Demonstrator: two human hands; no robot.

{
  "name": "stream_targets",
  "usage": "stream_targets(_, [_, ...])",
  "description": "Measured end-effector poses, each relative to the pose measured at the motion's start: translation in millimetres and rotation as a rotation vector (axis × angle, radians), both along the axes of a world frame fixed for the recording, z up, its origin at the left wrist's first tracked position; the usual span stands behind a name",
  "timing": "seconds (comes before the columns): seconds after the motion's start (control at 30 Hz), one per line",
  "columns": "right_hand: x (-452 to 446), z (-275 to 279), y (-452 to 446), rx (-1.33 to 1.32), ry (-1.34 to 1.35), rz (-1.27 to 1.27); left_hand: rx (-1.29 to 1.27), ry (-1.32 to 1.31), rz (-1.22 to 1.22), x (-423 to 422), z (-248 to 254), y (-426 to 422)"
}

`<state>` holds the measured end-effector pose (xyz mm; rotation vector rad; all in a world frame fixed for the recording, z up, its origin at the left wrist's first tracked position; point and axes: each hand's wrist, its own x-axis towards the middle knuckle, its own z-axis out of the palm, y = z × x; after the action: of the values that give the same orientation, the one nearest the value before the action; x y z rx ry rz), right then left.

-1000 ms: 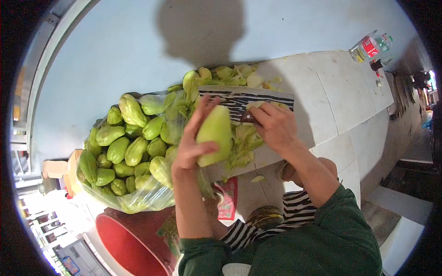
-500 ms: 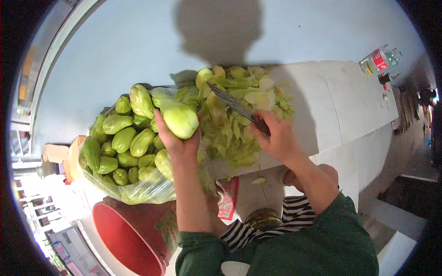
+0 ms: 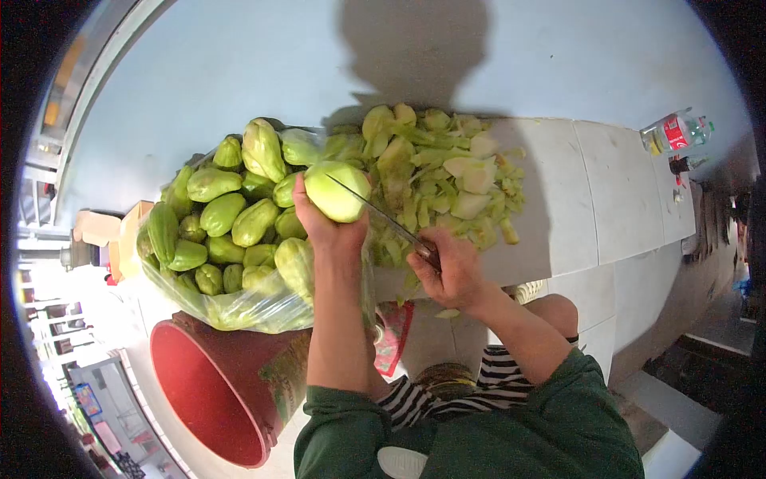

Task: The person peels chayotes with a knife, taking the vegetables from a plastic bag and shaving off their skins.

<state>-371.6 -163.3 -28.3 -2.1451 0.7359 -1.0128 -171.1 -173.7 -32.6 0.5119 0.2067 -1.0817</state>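
Note:
My left hand (image 3: 329,227) is wrapped round a pale green, partly peeled chayote (image 3: 337,190), holding it up over the edge of the bag. In my right hand (image 3: 451,267) is a knife (image 3: 391,222), gripped by its brown handle, with the blade lying against the chayote's face. Left of my left hand, a clear plastic bag (image 3: 239,311) is full of unpeeled green chayotes (image 3: 222,214). Beyond my right hand, a heap of peelings (image 3: 471,172) and cut pieces spreads over the tiled surface.
A red bucket (image 3: 211,391) lies tipped on its side at lower left. A plastic bottle (image 3: 677,132) lies at the far right of the tiled counter (image 3: 622,191), by the wall. A cardboard box (image 3: 132,239) is left of the bag. My knees are below the counter edge.
The knife has moved left from above the peelings to the chayote, its blade now against it. The chayote has been turned in my left hand. The whole view has shifted slightly.

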Motion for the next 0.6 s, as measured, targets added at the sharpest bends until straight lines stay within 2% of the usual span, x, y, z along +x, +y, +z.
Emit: stream_targets(0.6, [4.7,4.9,1.0,0.017,-0.021,0.01,-0.05,-0.179,-0.077,4.6,-8.1,2.3])
